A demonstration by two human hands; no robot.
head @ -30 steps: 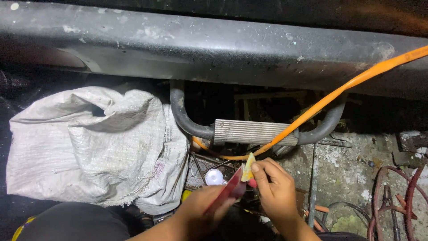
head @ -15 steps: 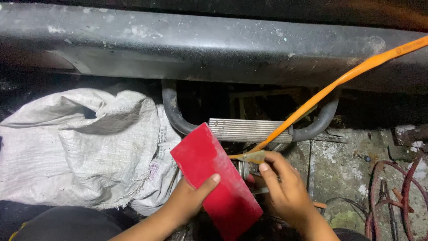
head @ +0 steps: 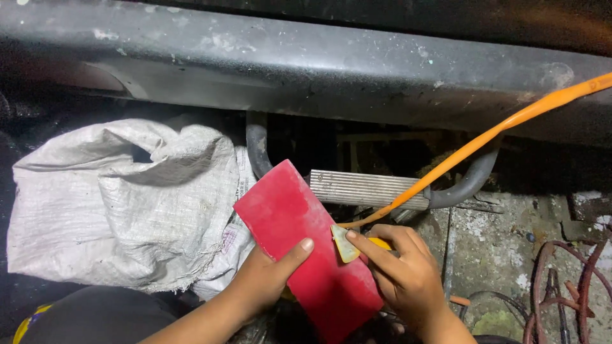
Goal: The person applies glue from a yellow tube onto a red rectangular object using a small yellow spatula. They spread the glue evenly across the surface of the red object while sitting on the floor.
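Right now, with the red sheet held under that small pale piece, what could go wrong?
1. The left hand grips the red sheet only at one edge, thumb on top; pressure from the right hand could tilt it.
2. The small pale piece is pinched by fingertips alone, so it may slip and fall among the clutter below.
3. The orange cable ends right at the working spot; a tug on it might jolt the piece.
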